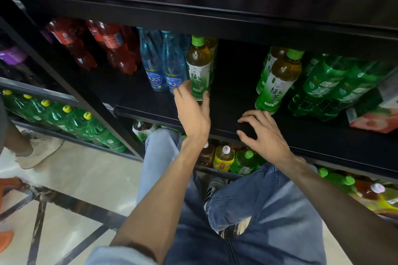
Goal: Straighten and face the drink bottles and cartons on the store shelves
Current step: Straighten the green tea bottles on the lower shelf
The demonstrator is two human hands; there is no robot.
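A shop: dark shelves [215,26] with rows of labelled drink bottles [199,66]

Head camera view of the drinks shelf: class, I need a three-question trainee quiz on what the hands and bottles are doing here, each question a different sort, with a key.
1. True or false: the left hand holds a green tea bottle.
2. Which bottles stand directly left of that bottle? A red B blue C yellow
3. Fill in: the right hand rests on the shelf ____.

Key
1. True; its fingers and thumb curl round the base.
2. B, the blue bottles.
3. Edge; it holds nothing.
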